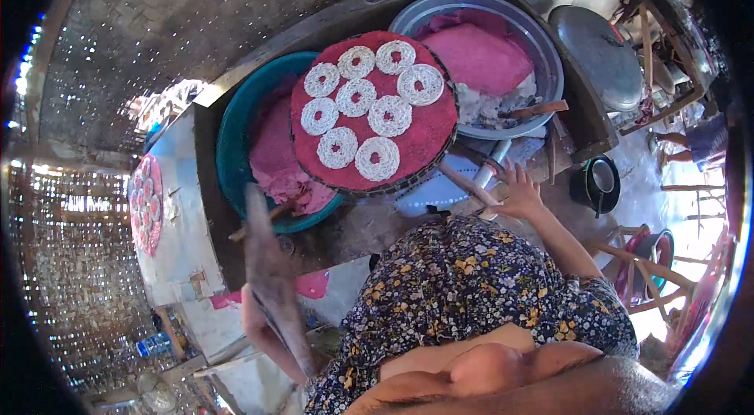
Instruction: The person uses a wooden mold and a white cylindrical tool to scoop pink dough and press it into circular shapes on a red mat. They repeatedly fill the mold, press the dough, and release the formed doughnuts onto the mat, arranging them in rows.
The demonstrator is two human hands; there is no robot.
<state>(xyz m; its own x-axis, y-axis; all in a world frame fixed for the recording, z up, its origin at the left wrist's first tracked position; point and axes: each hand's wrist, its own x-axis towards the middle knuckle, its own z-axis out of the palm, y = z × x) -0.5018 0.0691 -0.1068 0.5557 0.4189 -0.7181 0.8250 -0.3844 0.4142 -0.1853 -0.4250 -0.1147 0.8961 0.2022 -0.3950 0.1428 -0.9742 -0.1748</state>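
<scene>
A round tray with red cloth (pixel 357 161) carries several white, ring-shaped lattice pieces (pixel 356 98). It rests across a teal basin (pixel 228 140) and a grey basin (pixel 554 77). My right hand (pixel 520 193) is open, fingers spread, beside a wooden stick (pixel 469 184) that reaches toward the tray's lower right edge. A metal tube (pixel 493 161) lies close to those fingers; whether my hand touches it I cannot tell. At the left, my left hand (pixel 253 313) is closed around a long flat wooden board (pixel 273 277), held tilted and blurred. The board partly hides my fingers.
Pink cloth (pixel 271 140) lies in the teal basin. More pink cloth (pixel 479 58) and a wooden handle (pixel 534 109) are in the grey one. Another cloth round with rings (pixel 146 204) stands at the left. A large lidded pot (pixel 597 58) and black bucket (pixel 598 186) are at the right.
</scene>
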